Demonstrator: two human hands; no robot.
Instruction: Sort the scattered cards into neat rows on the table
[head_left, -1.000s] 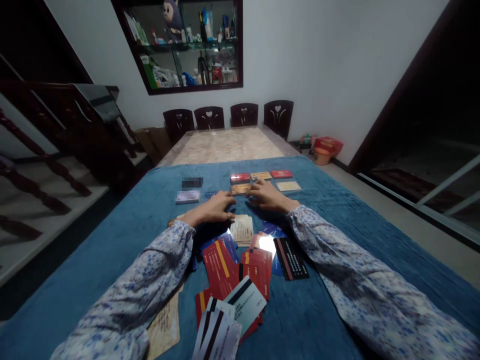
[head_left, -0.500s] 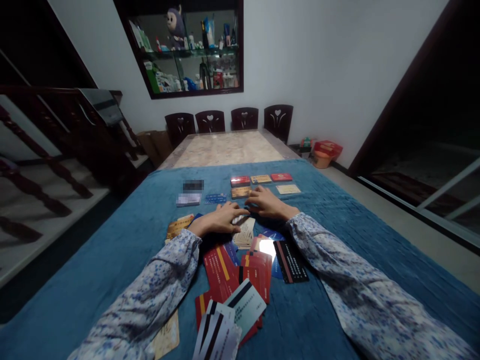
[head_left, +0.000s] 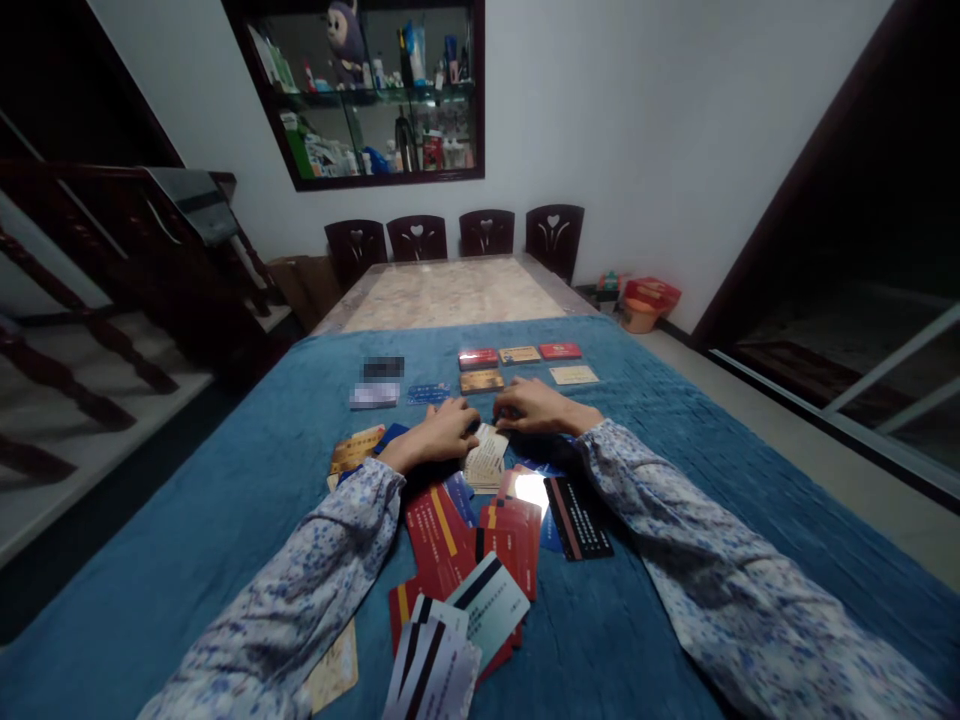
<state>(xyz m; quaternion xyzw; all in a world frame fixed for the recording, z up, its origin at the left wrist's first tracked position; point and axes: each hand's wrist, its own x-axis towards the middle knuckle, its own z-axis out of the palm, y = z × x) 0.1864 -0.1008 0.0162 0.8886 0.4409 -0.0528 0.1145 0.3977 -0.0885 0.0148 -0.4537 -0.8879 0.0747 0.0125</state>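
In the head view, the wearer is leaning over a worktop (head_left: 454, 285) whose nearer part a blue cloth (head_left: 202, 510) is covering. Both hands are now meeting at the far end of a loose spread of cards. A second ago, the right hand (head_left: 541, 408) was reaching beside the gold stack (head_left: 481, 381); now it is lying nearer the wearer, leaving that stack fully showing. The left hand (head_left: 441, 434) is also resting lower, so the blue card (head_left: 429, 394) beyond it is showing more fully, as are the gold cards (head_left: 358, 450) by its wrist.

Between the hands, at the middle of the cloth, cream cards (head_left: 486, 462) are lying slightly slanted, where they were sitting straighter. The left fingers are curling at their far left edge; the right fingers and thumb are bending together by their far right corner. Whether either hand is pinching a card is staying impossible to tell. The handling is apparently centring on these cream cards rather than on the gold stack.

Nearer the wearer, red cards (head_left: 436, 535), pale striped cards (head_left: 442, 670) and a black card (head_left: 577, 517) are lying untouched by the fingers.
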